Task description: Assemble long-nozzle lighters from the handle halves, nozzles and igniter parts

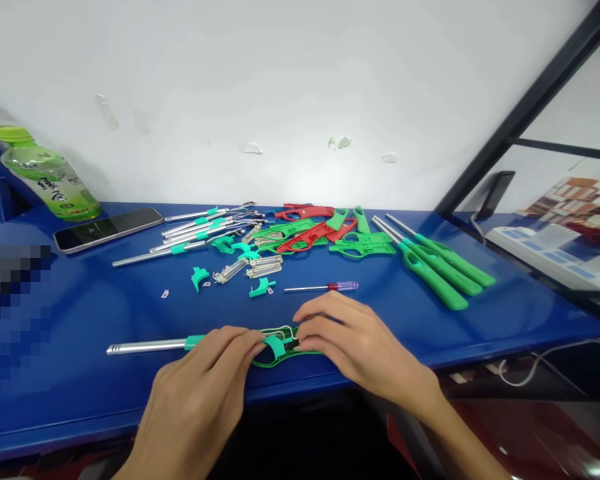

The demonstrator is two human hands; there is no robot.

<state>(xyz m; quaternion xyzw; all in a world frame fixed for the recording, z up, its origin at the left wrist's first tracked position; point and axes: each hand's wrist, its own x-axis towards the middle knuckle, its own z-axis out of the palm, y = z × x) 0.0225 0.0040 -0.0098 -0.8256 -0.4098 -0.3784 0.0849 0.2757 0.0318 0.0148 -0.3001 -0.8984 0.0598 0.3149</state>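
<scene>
In the head view, an open green shell (300, 356) lies along the near edge of the blue surface (80, 393), with its metal rod (147, 347) pointing left. The left hand (200, 387) bends over the place where rod and shell meet, fingers drawn together, thumb and forefinger at the teal trigger (276, 347); what they grip underneath is hidden. The right hand (365, 347) pinches a black piece (293, 344) beside the trigger between thumb and fingertip, forefinger just above. A white wire (280, 331) runs through the shell. Beyond the hands lies a screwdriver (343, 286), handle to the right. Nearer the back edge are loose triggers (199, 278), clear tanks (265, 267), other rods (145, 256) and a heap of red and green shells (307, 235). Three whole lighters (445, 270) lie toward the right edge. Near the back left corner is a bottle (50, 177), with a phone (110, 230) just beside it
</scene>
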